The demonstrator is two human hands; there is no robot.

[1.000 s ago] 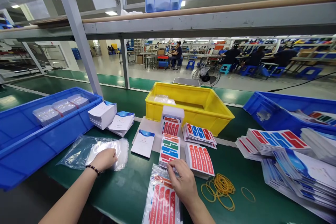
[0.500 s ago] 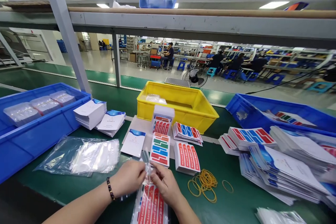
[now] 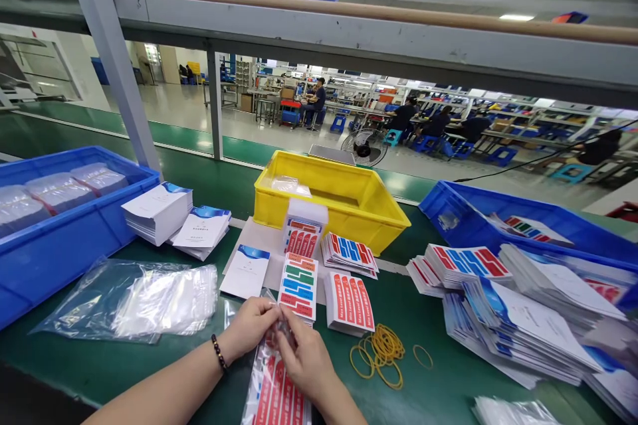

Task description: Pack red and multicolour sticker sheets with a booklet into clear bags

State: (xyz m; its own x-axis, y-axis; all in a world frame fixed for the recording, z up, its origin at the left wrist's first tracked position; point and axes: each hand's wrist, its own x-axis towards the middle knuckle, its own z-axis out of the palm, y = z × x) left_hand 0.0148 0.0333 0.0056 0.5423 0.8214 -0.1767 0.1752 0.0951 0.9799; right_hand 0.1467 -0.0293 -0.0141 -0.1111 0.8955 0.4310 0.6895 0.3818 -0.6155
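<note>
A clear plastic bag (image 3: 276,388) holding red-and-white label sheets lies in front of me. My left hand (image 3: 253,329) pinches its upper end, and my right hand (image 3: 305,353) grips the same end with thumb and fingers close to the left ones. The fingers partly hide the bag's mouth. Just beyond the hands are a sheet with green, blue and red shapes (image 3: 298,284) and a white booklet with a blue top (image 3: 246,271). A stack of red label sheets (image 3: 349,303) stands right of my right hand. Yellow rubber bands (image 3: 383,350) lie nearer to me.
Clear bags (image 3: 167,299) lie at the left by a blue bin (image 3: 74,232) and booklet stacks (image 3: 158,211). A yellow bin (image 3: 329,212) stands at the back centre. Right are booklet piles (image 3: 518,319) and another blue bin (image 3: 498,206). A shelf beam (image 3: 349,30) crosses overhead.
Both hands have drawn closer together at the bag's upper end, the fingers now nearly touching. The bag has shifted slightly left in view, and the camera view has tilted a little.
</note>
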